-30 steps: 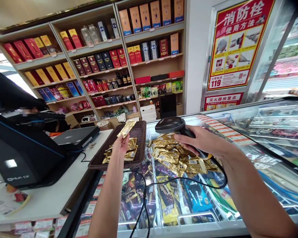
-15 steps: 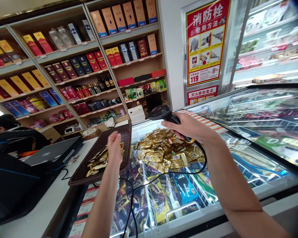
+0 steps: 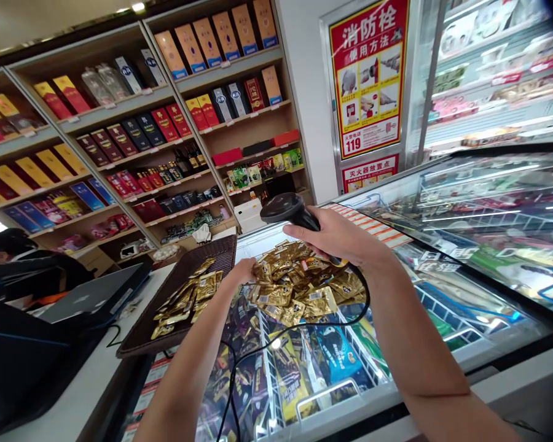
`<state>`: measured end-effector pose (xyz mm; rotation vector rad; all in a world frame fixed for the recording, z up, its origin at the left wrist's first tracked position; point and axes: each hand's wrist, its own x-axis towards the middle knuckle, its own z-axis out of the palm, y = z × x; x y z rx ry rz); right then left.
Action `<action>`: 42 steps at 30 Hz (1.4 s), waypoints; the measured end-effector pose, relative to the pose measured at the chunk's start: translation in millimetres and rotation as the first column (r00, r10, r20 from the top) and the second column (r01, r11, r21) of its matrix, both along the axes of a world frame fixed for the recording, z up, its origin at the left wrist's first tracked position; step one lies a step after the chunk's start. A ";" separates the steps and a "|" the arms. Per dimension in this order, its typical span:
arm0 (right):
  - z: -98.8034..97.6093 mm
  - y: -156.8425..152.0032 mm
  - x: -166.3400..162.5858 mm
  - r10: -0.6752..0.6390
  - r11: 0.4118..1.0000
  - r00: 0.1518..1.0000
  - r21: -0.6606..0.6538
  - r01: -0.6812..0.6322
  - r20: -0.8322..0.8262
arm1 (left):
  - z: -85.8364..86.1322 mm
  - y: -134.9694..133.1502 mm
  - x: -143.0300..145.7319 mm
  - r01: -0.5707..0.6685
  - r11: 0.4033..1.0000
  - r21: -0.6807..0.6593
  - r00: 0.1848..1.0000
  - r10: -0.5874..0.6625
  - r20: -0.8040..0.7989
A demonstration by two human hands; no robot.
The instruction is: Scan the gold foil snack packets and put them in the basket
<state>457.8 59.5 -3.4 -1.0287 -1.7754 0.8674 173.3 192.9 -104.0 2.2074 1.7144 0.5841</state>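
Note:
My right hand (image 3: 334, 236) is wrapped round the handle of a black barcode scanner (image 3: 283, 207), holding it above a heap of gold foil packets (image 3: 295, 276) on the freezer's glass top. At the left edge of that heap, my left hand (image 3: 244, 271) touches the nearest packets; its fingertips are hidden, so its grip does not show. Left of it, a dark brown woven basket (image 3: 141, 328) tilts over the counter edge. More gold packets (image 3: 191, 298) lie inside the basket. A black cable (image 3: 299, 326) loops from the scanner across the glass.
Below the glass, a chest freezer holds ice-cream packs, including a blue pack (image 3: 336, 353). A laptop (image 3: 96, 298) stands on the left counter, with a person (image 3: 41, 264) behind it. Shelves (image 3: 179, 138) of boxed goods line the back wall. Another glass-topped freezer (image 3: 498, 221) extends right.
My left hand has moved right from over the basket to the heap's edge. The packets in the basket are now more exposed. The view has shifted slightly; the right hand still holds the scanner.

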 end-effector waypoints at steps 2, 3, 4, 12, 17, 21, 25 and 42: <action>1.7 -2.4 -3.3 0.004 1.000 1.000 -0.001 -0.004 0.008 | 13.7 -10.2 -7.7 0.034 0.999 0.002 0.999 -0.034 -0.004; 2.3 -3.6 -5.5 -0.001 1.000 1.000 -0.001 0.001 0.023 | 21.3 -18.0 -12.7 0.049 0.999 0.020 0.999 -0.049 0.006; 2.6 -4.6 -8.2 -0.005 1.000 0.999 -0.004 0.005 0.042 | 28.8 -27.5 -18.5 0.058 0.997 0.053 0.998 -0.059 0.029; -11.4 -5.5 -53.1 0.211 0.974 0.975 -0.097 -0.204 0.074 | 49.0 -89.1 -67.0 -0.210 0.975 0.077 0.706 0.097 0.702; -20.3 -9.1 -79.5 0.369 0.916 0.925 -0.208 -0.345 0.094 | 46.8 -88.2 -78.6 -0.294 0.953 0.075 0.625 0.132 0.769; -19.6 -15.5 -81.5 0.367 0.915 0.920 -0.228 -0.332 0.137 | 45.6 -89.1 -83.7 -0.284 0.956 0.071 0.622 0.128 0.772; -14.5 -21.7 -78.3 0.330 0.935 0.920 -0.206 -0.288 0.210 | 44.8 -90.1 -85.6 -0.276 0.959 0.059 0.618 0.129 0.776; -13.5 -19.7 -75.1 0.252 0.964 0.910 -0.164 -0.207 0.329 | 43.2 -85.5 -97.4 -0.405 0.901 0.156 0.850 0.307 0.429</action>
